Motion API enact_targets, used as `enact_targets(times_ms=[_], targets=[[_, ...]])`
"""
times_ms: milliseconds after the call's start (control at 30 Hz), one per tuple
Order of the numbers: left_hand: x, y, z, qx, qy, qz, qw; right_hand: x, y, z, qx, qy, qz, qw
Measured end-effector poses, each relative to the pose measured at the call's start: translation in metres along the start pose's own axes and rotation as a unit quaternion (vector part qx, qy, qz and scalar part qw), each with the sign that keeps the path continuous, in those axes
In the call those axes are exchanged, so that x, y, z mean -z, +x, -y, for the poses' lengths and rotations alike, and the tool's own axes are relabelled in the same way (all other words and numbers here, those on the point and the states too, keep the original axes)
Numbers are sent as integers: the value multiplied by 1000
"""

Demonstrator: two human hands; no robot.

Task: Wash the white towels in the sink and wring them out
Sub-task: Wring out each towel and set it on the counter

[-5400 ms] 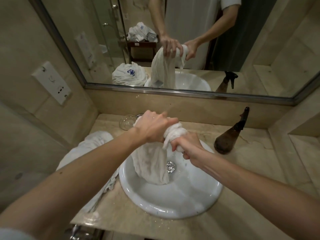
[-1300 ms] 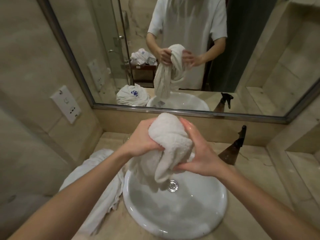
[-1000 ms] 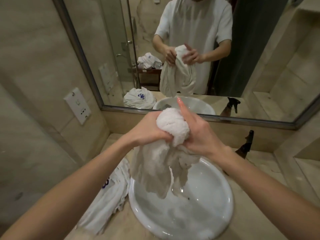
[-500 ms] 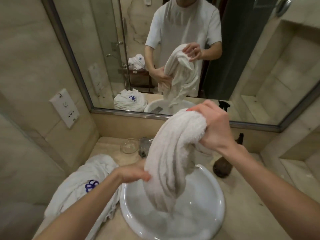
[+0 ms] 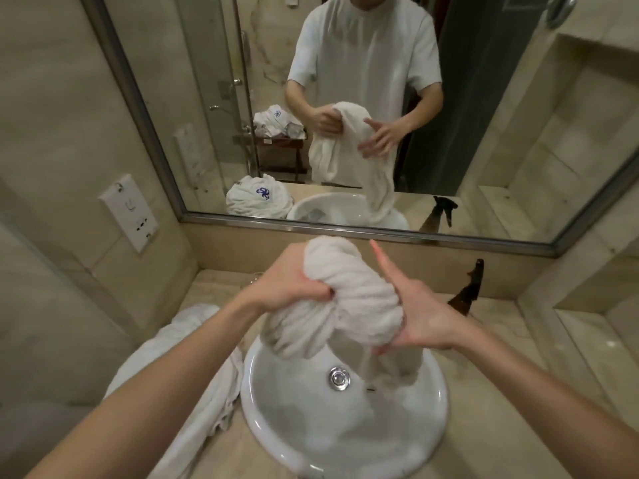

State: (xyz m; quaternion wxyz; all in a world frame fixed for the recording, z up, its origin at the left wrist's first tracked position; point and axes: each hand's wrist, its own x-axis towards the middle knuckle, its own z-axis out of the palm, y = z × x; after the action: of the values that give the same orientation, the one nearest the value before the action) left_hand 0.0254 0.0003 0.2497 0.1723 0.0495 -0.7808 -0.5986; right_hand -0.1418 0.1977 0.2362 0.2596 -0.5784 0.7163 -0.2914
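Observation:
A bunched, wet white towel (image 5: 349,295) is held above the round white sink (image 5: 287,423). My left hand (image 5: 287,281) grips its upper left part in a fist. My right hand (image 5: 415,316) presses against its right side with the index finger stretched upward and the lower fingers curled under the cloth. The towel's tail hangs down into the right side of the basin. A second white towel (image 5: 186,368) lies in a heap on the counter to the left of the sink.
A dark brown spray bottle (image 5: 466,295) leans on the counter right of the sink. The drain (image 5: 339,377) sits mid-basin. A wall mirror (image 5: 345,98) runs behind the counter, and a white socket plate (image 5: 128,212) is on the left wall.
My right hand has come down from holding the towel high and now presses its right side. My left hand has risen from the towel's lower part and grips its top left.

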Motion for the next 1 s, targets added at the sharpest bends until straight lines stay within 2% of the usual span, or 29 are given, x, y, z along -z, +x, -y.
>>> enact_targets(times_ms=[67,167,300,367,433,500,600,667,700,767,833,900,967,1000], targets=[[-8,8,-15,-20,2,42,999,-12,4,1,45,14,5,999],[-14,14,-28,-25,-12,28,999,-18,3,1,91,40,-34,994],[-5,19,-49,-7,-1,25,1000,-28,16,21,157,112,-175,965],[11,15,-58,17,11,53,998,-27,22,32,176,106,-207,956],[34,7,-57,80,-32,108,990,-22,25,38,183,67,-221,955],[55,-4,-51,183,-127,139,965,-16,27,42,195,2,-239,951],[75,-15,-21,285,-200,163,923,-4,35,47,281,-92,-234,926],[74,-17,6,311,-210,156,914,7,40,47,331,-149,-200,910],[67,-18,15,310,-189,151,919,14,42,48,345,-176,-184,903],[51,-20,27,323,-87,149,931,27,44,50,362,-235,-171,886],[41,-20,43,341,-53,165,924,37,44,52,372,-275,-173,869],[34,-10,55,351,-99,153,918,43,44,53,383,-299,-171,857],[20,-10,41,337,-128,100,927,49,42,52,387,-314,-175,849],[15,-12,39,339,-185,78,919,53,41,51,381,-321,-182,847]])
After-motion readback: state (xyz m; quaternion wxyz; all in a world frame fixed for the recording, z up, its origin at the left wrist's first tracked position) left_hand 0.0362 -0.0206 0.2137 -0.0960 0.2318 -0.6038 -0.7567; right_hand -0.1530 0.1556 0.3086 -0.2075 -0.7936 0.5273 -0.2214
